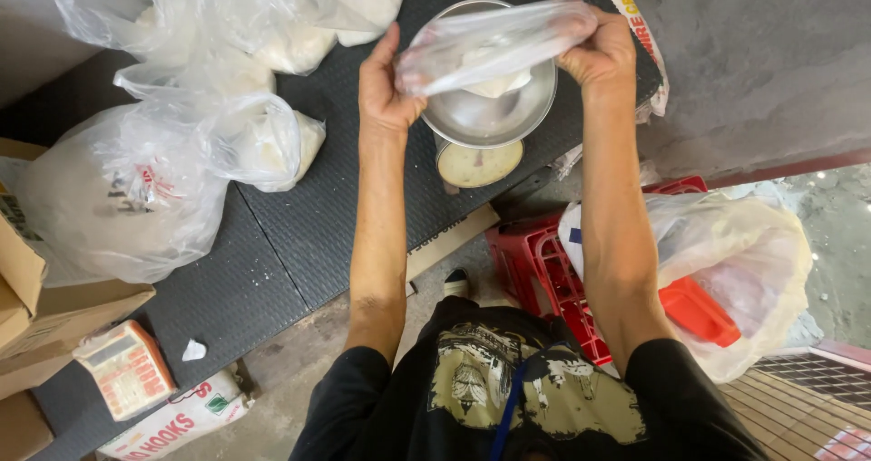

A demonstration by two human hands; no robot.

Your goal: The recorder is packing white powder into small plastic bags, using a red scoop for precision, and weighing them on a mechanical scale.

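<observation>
Table (299,234) first: I see a dark, ribbed surface running from lower left to upper right, and it carries nearly everything. On its left side sits the biggest item, a bulging clear plastic sack (118,198) of white stuff, with several smaller knotted bags (263,139) of the same white contents just beside it and above. At the right, off the table, a large translucent bag (753,270) leans against a red crate (544,270) and holds a red-orange lid or container. Cardboard boxes (36,307) crowd the left edge. Next down in size, a round metal scale pan (494,107) rests on its dial scale (479,163) near the table's far end. Directly above that pan I hold a small clear plastic bag (490,48) with a white lump inside, stretched sideways between both hands: my left hand (386,84) is clenched on its left end, my right hand (599,57) grips the right end.
</observation>
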